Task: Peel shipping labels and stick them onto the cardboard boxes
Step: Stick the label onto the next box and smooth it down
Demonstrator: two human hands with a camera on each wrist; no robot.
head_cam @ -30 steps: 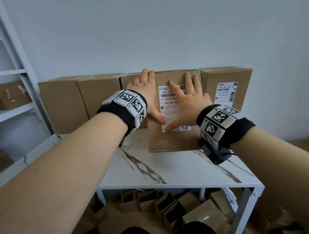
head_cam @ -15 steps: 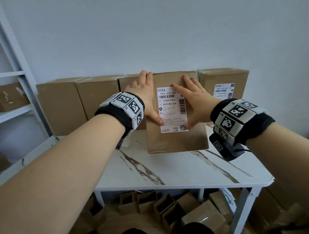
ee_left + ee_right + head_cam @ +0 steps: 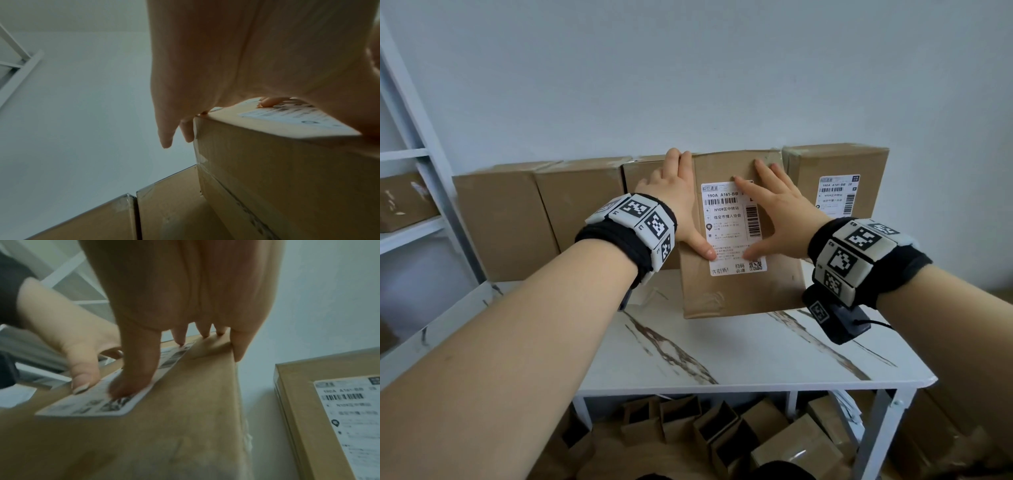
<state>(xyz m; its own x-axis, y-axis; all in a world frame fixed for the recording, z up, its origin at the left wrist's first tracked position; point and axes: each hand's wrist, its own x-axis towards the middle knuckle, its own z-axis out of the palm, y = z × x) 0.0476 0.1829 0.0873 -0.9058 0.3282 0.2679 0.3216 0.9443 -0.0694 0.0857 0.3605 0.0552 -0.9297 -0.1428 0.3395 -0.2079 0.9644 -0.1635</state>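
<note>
A brown cardboard box (image 3: 739, 294) stands upright on the marble-patterned table (image 3: 739, 356), tilted toward me. A white shipping label (image 3: 729, 229) is stuck on its front face. My left hand (image 3: 678, 205) lies flat along the box's left edge, its thumb on the label's lower left. My right hand (image 3: 774, 216) lies flat on the label's right side, thumb near the QR code and fingers spread up to the box top. The right wrist view shows the label (image 3: 98, 404) under both thumbs. In the left wrist view, the box (image 3: 287, 170) sits below the palm.
A row of cardboard boxes (image 3: 582, 205) lines the wall behind; the rightmost box (image 3: 835, 185) carries a label (image 3: 837, 195). A white shelf rack (image 3: 410, 192) stands at the left. Open small cartons (image 3: 709, 431) lie on the floor under the table.
My right hand slid from the label's middle toward its right side, uncovering the print. The box shifted slightly; my left hand stayed on its left edge.
</note>
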